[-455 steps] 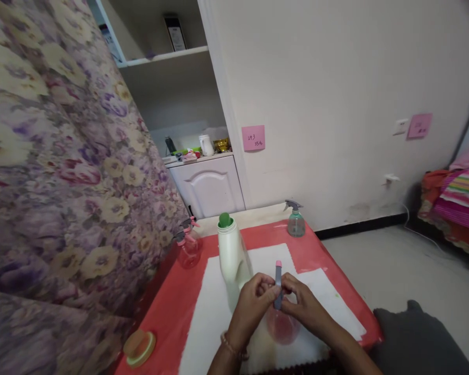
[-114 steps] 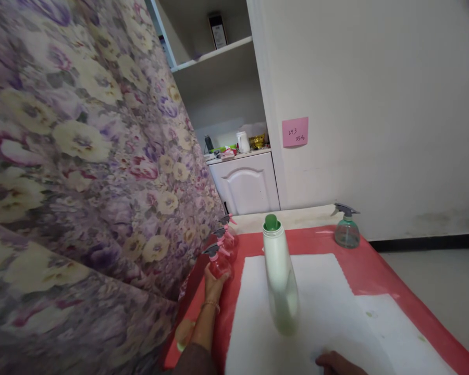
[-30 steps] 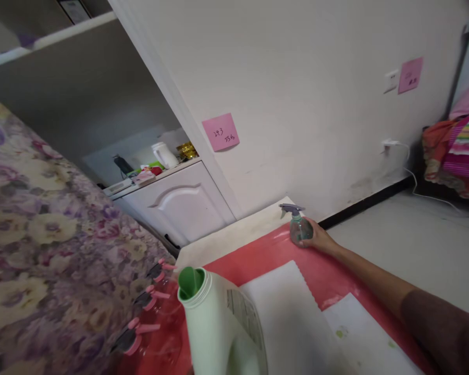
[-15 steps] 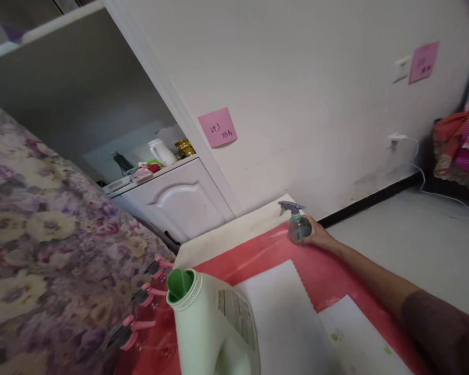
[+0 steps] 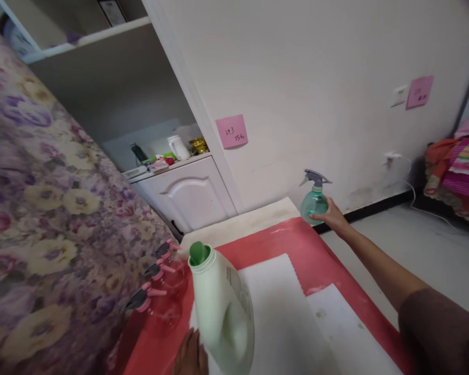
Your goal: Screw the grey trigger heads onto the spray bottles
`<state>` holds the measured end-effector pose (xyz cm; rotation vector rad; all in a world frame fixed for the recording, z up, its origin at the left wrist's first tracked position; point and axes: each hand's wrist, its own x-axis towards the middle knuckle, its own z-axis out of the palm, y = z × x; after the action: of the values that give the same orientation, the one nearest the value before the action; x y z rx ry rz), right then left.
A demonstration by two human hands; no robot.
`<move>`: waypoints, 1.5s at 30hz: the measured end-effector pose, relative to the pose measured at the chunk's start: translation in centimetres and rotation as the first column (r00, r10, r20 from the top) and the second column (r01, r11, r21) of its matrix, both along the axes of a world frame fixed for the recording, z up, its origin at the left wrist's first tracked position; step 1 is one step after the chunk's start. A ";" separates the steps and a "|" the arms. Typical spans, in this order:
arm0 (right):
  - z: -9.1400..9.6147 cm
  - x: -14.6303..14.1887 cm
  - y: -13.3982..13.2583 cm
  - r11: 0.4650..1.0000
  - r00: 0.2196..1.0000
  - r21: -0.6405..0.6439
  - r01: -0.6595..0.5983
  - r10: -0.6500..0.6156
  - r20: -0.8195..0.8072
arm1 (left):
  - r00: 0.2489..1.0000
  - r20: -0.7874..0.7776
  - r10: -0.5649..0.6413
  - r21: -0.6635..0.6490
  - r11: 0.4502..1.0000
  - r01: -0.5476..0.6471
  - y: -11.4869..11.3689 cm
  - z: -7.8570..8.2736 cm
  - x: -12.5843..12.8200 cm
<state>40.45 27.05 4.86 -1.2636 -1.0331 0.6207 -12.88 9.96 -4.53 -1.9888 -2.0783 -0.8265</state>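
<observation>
My right hand (image 5: 333,216) is closed round the round body of a clear green spray bottle (image 5: 313,204) with a grey trigger head. It holds the bottle upright, off the far right corner of the red-covered table. My left hand (image 5: 191,355) shows at the bottom edge, its fingers stretched out just left of a large pale green jug (image 5: 224,307); whether they touch it I cannot tell. The jug has no cap on, and a green spout shows in its mouth. It stands on a white cloth or paper sheet (image 5: 275,291).
Several clear spray bottles with pink and grey heads (image 5: 156,291) line the table's left side, by a floral curtain (image 5: 42,229). A second white sheet (image 5: 338,317) lies on the right of the red cover (image 5: 254,250). Behind are a white cabinet (image 5: 195,195) and the wall.
My right hand has lifted the spray bottle from the far end of the table, up and to the right. My left hand has come into view beside the jug. The view has shifted.
</observation>
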 end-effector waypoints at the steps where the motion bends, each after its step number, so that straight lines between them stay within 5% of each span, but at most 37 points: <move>1: 0.9 -0.8 -0.5 0.999 0.999 0.007 -0.044 0.044 0.002 | 1.000 -0.009 -0.018 -0.019 1.000 0.018 -0.1 -0.2 -0.3; 8: 4.2 -8.4 -7.6 0.910 0.910 0.016 -0.414 0.414 0.028 | 0.996 -0.093 0.006 -0.034 0.999 -0.009 -0.6 -0.9 0.0; 10: 4.3 -10.2 -10.7 0.841 0.841 -0.007 -0.541 0.541 0.028 | 0.998 -0.055 0.009 -0.054 0.998 -0.012 -0.6 -0.7 0.5; 17: 1.2 -15.4 -21.1 0.723 0.727 -0.085 -0.686 0.686 -0.023 | 0.995 0.095 -0.009 -0.036 0.999 0.013 -1.1 -0.2 1.4; 21: -1.7 -18.1 -24.6 0.731 0.733 -0.084 -0.677 0.680 -0.002 | 0.976 0.217 -0.034 -0.007 0.999 0.037 -1.2 0.4 1.2; 28: -5.1 -20.0 -26.7 0.816 0.816 -0.149 -0.558 0.572 0.077 | 0.881 0.469 -0.067 0.054 0.997 0.047 -4.7 2.6 1.5; 35: -7.8 -20.6 -27.0 0.853 0.843 -0.131 -0.505 0.520 0.135 | 0.709 0.684 -0.173 0.030 0.977 0.209 -12.1 5.0 9.0; 41: -8.0 -20.6 -27.0 0.849 0.838 -0.113 -0.517 0.528 0.138 | 0.685 0.677 -0.268 0.050 0.946 0.321 -12.7 8.5 12.8; 45: -7.7 -21.0 -27.2 0.868 0.852 -0.111 -0.484 0.497 0.163 | 0.646 0.674 -0.357 0.072 0.903 0.424 -12.9 8.9 15.3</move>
<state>19.45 -0.18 -2.81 -1.1291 -1.5282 0.9456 2.38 -2.89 4.42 -2.5100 -2.0129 -1.8153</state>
